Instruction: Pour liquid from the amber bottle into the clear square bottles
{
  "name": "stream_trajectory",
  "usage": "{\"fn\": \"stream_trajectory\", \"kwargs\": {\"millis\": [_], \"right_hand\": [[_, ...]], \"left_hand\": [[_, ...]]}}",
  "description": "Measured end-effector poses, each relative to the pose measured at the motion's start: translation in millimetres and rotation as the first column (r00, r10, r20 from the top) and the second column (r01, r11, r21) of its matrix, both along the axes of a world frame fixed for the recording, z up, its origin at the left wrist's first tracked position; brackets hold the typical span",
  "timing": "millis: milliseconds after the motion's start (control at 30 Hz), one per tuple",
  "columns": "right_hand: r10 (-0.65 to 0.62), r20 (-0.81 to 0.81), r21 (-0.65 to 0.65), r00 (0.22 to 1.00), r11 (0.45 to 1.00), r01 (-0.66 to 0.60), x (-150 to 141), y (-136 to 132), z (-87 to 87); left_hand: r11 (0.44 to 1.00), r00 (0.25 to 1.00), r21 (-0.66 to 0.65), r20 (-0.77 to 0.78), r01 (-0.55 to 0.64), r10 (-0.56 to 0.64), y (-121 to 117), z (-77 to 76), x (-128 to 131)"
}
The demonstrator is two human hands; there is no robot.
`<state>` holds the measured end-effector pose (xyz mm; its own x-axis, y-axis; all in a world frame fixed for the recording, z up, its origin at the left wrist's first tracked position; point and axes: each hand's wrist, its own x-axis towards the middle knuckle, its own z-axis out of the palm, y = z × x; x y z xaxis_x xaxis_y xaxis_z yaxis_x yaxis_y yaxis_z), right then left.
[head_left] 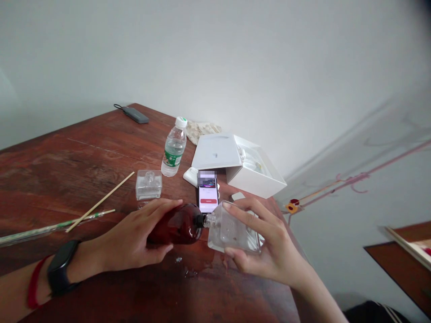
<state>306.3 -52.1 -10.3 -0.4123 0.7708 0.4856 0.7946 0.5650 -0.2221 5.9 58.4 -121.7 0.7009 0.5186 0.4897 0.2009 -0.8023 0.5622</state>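
Grip: left hand (134,235) round brown bottle (177,225), right hand (271,240) round glass bottle (232,229), mouth to mouth; green label (171,159) unreadable.

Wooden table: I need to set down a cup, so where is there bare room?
Widest bare patch: left on the table, between the gray device and the wooden chopstick. The near edge also has room, though wet spots lie by the left hand. Crowded: around the phone, white box and right hand.

pretty soft daylight in here, faint shadows on the right wall (380,134), edges look stretched, corner's dark
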Motion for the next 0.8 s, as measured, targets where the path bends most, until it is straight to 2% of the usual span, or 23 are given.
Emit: {"fn": "stream_trajectory", "kwargs": {"millis": [800], "right_hand": [[0.017,-0.012,0.003,1.0,1.0,-0.016,0.6,-0.5,-1.6]], "left_hand": [[0.999,1.0,-0.031,-0.017,0.017,-0.018,2.2,-0.4,-2.0]]}}
